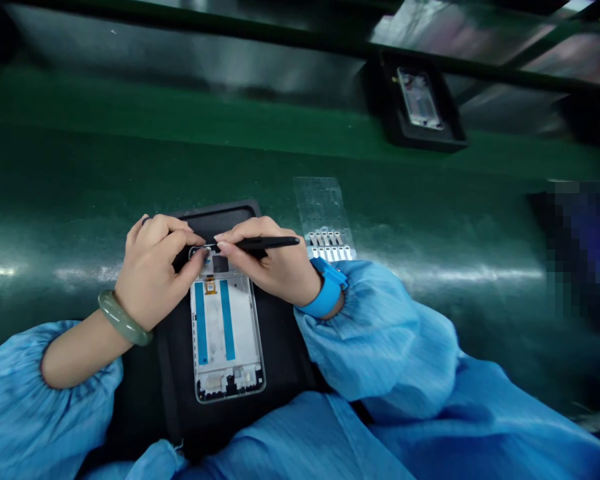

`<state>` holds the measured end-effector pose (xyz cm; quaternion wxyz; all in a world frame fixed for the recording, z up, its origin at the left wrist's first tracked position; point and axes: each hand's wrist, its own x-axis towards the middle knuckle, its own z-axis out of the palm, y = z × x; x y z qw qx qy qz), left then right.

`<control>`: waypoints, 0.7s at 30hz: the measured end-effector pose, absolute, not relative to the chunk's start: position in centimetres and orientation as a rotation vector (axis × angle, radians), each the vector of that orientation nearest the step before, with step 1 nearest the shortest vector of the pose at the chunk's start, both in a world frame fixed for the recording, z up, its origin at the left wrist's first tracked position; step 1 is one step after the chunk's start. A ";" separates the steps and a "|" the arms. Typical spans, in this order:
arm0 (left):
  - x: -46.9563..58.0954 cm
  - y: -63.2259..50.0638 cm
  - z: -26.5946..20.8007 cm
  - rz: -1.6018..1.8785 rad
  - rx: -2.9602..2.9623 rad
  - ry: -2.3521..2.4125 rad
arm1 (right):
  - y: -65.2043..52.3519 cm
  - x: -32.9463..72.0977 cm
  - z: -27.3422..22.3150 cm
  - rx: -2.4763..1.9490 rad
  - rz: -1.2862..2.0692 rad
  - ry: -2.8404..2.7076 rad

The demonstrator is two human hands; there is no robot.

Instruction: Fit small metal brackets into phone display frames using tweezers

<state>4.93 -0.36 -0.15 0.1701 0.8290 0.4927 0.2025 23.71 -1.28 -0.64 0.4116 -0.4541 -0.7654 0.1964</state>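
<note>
A phone mid-frame (213,333) with two blue adhesive strips and a small orange flex connector lies face down in a black tray (285,353). My left hand (155,257) is at its upper left corner, the thumb on the frame and the index finger by its top edge, the other fingers curled. Between the thumb and fingers of my right hand (267,263) is a slim black pen-shaped tool (280,242), held nearly level. Its tip points left to the phone's top end, where the fingers hide the exact contact.
Right of the tray lies a clear plastic sheet (323,203) with rows of small silver-white stickers (330,253). Farther back, another black tray (405,137) holds a second phone frame (420,100). The green bench (430,220) extends to both sides. A dark, pixelated area is at far right.
</note>
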 end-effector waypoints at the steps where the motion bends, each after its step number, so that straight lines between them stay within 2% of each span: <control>1: 5.0 -0.3 -0.1 0.577 2.357 1.405 | -1.3 23.7 -0.7 -1.145 0.503 -1.924; 13: 5.1 0.5 -0.5 0.625 2.453 1.401 | -1.1 23.6 -0.5 -1.137 0.481 -1.810; 21: 4.6 0.5 -0.2 0.574 2.431 1.353 | -0.7 23.7 -1.3 -1.222 0.752 -1.589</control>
